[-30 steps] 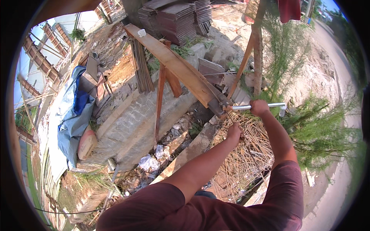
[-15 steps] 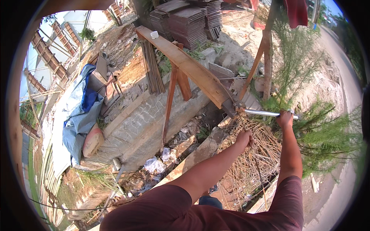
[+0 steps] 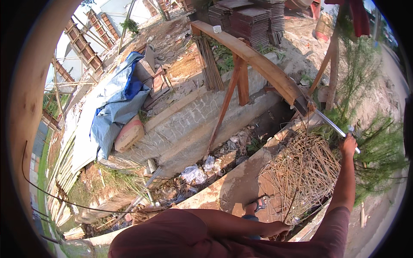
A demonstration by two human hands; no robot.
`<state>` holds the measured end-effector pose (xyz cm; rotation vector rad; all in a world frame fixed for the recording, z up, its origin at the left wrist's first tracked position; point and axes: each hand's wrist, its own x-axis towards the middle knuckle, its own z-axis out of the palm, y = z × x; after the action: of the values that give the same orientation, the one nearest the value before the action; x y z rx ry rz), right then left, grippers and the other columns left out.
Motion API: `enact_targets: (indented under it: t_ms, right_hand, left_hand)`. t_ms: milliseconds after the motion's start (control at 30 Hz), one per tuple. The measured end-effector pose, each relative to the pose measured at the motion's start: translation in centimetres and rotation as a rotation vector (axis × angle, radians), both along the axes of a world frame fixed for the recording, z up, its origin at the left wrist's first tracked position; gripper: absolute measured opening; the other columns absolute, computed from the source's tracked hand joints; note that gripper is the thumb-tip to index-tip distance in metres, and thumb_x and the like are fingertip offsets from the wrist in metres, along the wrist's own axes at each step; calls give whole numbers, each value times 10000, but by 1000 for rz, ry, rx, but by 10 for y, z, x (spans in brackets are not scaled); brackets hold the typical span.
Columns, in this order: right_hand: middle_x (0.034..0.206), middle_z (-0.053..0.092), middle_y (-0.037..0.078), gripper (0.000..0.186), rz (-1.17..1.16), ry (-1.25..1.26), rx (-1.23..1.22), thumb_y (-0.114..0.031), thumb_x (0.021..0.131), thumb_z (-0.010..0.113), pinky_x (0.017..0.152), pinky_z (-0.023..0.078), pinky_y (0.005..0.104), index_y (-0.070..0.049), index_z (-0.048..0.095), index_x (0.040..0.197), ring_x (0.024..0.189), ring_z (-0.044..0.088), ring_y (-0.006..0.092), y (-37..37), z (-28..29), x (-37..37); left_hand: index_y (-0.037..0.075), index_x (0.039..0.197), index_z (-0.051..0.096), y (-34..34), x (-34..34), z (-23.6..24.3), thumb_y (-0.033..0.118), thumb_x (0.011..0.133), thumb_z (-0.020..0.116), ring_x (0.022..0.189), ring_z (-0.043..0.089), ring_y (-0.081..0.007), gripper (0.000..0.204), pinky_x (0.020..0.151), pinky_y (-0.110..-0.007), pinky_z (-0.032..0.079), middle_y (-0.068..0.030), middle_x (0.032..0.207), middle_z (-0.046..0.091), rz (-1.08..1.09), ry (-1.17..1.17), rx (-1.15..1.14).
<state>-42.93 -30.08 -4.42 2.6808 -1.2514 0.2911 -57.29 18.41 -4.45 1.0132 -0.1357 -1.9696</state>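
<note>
Off the end of the long brown wooden beam, the right hand wraps a straight silver metal tube near its tip — probably for leverage — while the left hand, low beside a thin brown rod, shows no clear grip.

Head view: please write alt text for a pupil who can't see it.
A person's right hand grips a silver bar at the end of a wooden beam, while the left hand is low, near one end of a thin rod. Bent rods lie tangled below the beam's end; a blue tarp is at left.
</note>
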Motion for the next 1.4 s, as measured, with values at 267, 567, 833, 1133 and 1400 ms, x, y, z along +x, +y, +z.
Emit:
enact_targets:
  t_ms: [267,567,833,1133,1400]
  right_hand:
    - [1069,571,136,429,4,-101,-104,-376,850,565,836,427,506,-71,463,1134,1036,549,327,113,18,-34]
    - [1042,632,233,568,-83,-124,278,-529,903,411,851,457,503,-12,586,1061,993,599,399,155,62,-43]
    - [531,516,77,624,107,-225,723,-605,852,542,456,426,330,2,566,705,447,532,185,135,92,-104]
    - [552,586,92,649,90,-36,1509,-611,876,481,490,534,339,19,624,814,491,618,205,114,123,-58]
    - [489,413,21,405,-35,-372,1739,-406,924,535,344,322,294,-25,540,788,352,369,137,126,103,-62]
  left_hand:
    - [72,788,567,179,62,7,513,910,512,538,500,-160,461,487,-313,392,-59,606,518,463,-677,249]
    - [3,852,617,248,196,29,447,945,405,825,603,-408,502,736,-491,452,-224,855,632,158,-1712,178]
    - [48,855,618,248,194,60,361,906,510,766,613,-380,335,654,-452,460,-192,760,626,2,-1527,455]
    - [43,885,606,264,187,22,398,920,504,782,607,-398,371,691,-451,467,-206,784,620,46,-1470,490]
    - [62,877,590,265,231,41,461,939,433,832,603,-395,434,722,-471,458,-198,817,622,-196,-1543,514]
